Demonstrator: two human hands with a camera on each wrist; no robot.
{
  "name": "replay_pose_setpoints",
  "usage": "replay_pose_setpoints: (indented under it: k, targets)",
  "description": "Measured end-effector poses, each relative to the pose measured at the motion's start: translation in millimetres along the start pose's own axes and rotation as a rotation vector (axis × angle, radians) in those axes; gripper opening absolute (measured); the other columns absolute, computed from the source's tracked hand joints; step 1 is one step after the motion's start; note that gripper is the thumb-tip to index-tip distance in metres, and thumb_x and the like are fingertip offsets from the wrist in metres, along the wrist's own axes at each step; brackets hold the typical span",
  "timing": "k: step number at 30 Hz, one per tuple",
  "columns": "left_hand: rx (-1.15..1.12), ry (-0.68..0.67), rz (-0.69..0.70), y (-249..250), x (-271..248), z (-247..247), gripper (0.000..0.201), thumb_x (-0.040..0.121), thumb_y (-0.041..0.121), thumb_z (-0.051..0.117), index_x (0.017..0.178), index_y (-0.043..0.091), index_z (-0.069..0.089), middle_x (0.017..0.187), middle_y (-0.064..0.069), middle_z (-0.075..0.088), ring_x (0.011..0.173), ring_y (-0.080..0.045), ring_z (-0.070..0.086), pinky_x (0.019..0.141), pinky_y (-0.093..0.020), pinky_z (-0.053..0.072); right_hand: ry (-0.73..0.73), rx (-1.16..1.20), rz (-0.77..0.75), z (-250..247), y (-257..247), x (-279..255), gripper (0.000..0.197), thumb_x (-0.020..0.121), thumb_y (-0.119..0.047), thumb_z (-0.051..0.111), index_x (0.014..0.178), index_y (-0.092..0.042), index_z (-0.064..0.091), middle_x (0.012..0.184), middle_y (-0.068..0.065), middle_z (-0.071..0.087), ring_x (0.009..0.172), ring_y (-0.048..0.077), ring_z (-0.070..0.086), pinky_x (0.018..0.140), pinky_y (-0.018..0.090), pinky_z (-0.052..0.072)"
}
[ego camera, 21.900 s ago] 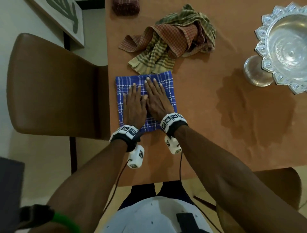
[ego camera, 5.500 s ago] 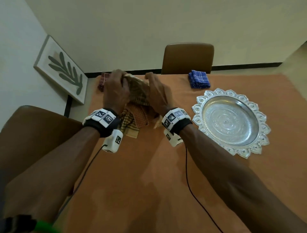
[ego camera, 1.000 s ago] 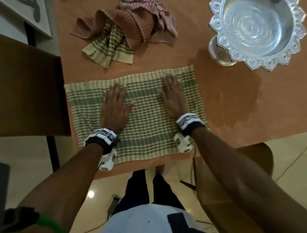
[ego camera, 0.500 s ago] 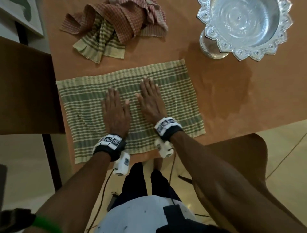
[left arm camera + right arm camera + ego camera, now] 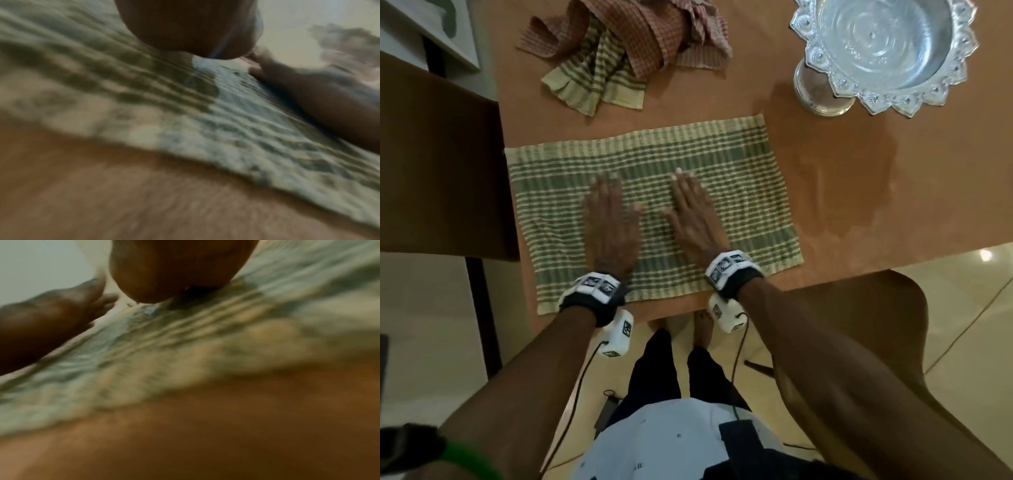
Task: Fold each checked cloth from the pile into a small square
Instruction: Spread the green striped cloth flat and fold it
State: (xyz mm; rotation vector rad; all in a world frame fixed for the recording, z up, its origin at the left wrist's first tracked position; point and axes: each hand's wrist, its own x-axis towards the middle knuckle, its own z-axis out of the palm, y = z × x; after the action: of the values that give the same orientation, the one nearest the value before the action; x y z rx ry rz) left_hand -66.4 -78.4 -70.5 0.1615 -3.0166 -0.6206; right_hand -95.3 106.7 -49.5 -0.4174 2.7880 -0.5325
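Counting one green checked cloth [image 5: 654,164] spread flat, one pile [image 5: 626,44] holding what looks like two more cloths (reddish check plus green stripe), one silver pedestal dish [image 5: 887,51], two chairs, brown chair [image 5: 441,164] and second chair [image 5: 859,325], two hands: left hand [image 5: 611,226], right hand [image 5: 695,216].

Brown table [image 5: 893,192], green checked cloth [image 5: 722,154], cloth pile [image 5: 626,44], silver bowl [image 5: 887,51]

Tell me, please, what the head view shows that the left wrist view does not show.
Only the head view shows the silver bowl, the pile of unfolded cloths, the brown chair and the whole outline of the green striped cloth. Only the left wrist view shows, blurred, the cloth's near edge from low down. Both show the left hand and right hand lying flat on that cloth on the table.
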Motion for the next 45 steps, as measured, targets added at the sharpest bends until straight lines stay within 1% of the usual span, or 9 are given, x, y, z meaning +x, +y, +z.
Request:
replay_pose_setpoints:
  k: [2,5,9,15,22,28,36,40,45]
  targets:
    - [0.017,0.022,-0.221,-33.0,-13.7,-7.5,0.065,0.107,0.047,0.021,0.157,0.006,0.015,0.165,-0.015,0.011,0.153,-0.029,0.009,0.123,-0.05,0.011,0.046,-0.054,0.046,-5.0,41.6,-14.6,0.062,0.107,-0.045,0.021,0.158,-0.011,0.012,0.166,0.006,0.003,0.153,0.019,-0.004,0.124,0.036,-0.007]
    - [0.069,-0.027,-0.265,-70.8,-27.5,-28.5,0.069,0.105,0.051,0.02,0.158,0.007,0.011,0.166,-0.014,0.006,0.153,-0.028,0.005,0.125,-0.046,0.003,0.142,-0.078,0.208,-21.9,97.9,-26.9,0.066,0.104,-0.049,0.015,0.158,-0.011,0.012,0.166,0.006,0.005,0.153,0.021,0.001,0.125,0.04,0.003]
    - [0.139,0.037,-0.421,-72.5,-36.0,-44.4,0.073,0.105,0.052,0.015,0.156,0.001,0.008,0.165,-0.02,0.002,0.153,-0.033,0.001,0.122,-0.056,0.004,0.179,-0.042,0.274,-26.3,86.6,-26.7,0.073,0.103,-0.054,0.018,0.158,-0.009,0.004,0.166,0.008,-0.002,0.153,0.023,-0.004,0.124,0.044,0.003]
    - [0.124,-0.072,0.059,17.2,-21.3,-6.8,0.066,0.106,0.051,0.024,0.157,0.01,0.019,0.166,-0.01,0.011,0.154,-0.025,0.007,0.124,-0.05,0.002,0.02,-0.081,-0.054,20.1,-4.7,-27.6,0.073,0.102,-0.054,0.016,0.157,-0.007,0.01,0.165,0.01,0.002,0.153,0.021,-0.004,0.122,0.03,-0.014]
    - [0.162,-0.064,-0.2,-22.3,-43.7,-11.9,0.073,0.102,0.062,0.022,0.157,0.015,0.018,0.166,-0.01,0.009,0.153,-0.026,0.007,0.123,-0.051,0.005,0.144,-0.087,0.139,-18.3,114.0,-56.1,0.071,0.103,-0.055,0.017,0.158,-0.01,0.007,0.166,0.007,0.003,0.153,0.019,-0.001,0.125,0.038,0.002]
    - [0.133,-0.005,-0.324,-21.6,-46.9,-11.5,0.078,0.102,0.063,0.015,0.157,0.007,0.015,0.165,-0.013,0.009,0.153,-0.027,0.006,0.123,-0.052,0.002,0.171,0.003,0.154,-17.1,85.4,-40.9,0.076,0.103,-0.058,0.022,0.158,-0.009,0.0,0.165,0.008,-0.006,0.153,0.021,-0.009,0.125,0.039,-0.002]
    - [0.034,0.24,-0.722,-42.1,-62.6,-18.2,0.079,0.101,0.062,0.017,0.156,0.006,0.02,0.163,-0.011,0.02,0.151,-0.027,0.018,0.123,-0.045,0.011,0.186,-0.048,0.248,2.0,85.1,-59.0,0.078,0.103,-0.059,0.021,0.157,-0.007,0.001,0.165,0.01,-0.006,0.152,0.025,-0.009,0.124,0.042,-0.003]
    - [-0.02,0.315,-0.99,-56.6,-68.9,-24.9,0.056,0.101,0.047,0.03,0.139,0.008,0.046,0.138,-0.016,0.052,0.125,-0.032,0.048,0.1,-0.043,0.035,0.157,-0.099,0.168,-1.7,84.0,-57.1,0.077,0.103,-0.058,0.02,0.157,-0.009,0.0,0.165,0.009,-0.006,0.152,0.024,-0.009,0.124,0.042,-0.003]
    - [-0.043,0.447,-0.999,-71.2,-74.0,-25.2,0.048,0.096,0.043,0.028,0.116,0.012,0.059,0.111,-0.013,0.063,0.097,-0.033,0.058,0.079,-0.04,0.041,0.112,-0.104,0.137,-0.8,81.6,-57.0,0.08,0.1,-0.063,0.015,0.158,-0.01,0.0,0.166,0.008,-0.006,0.152,0.023,-0.01,0.124,0.043,-0.002]
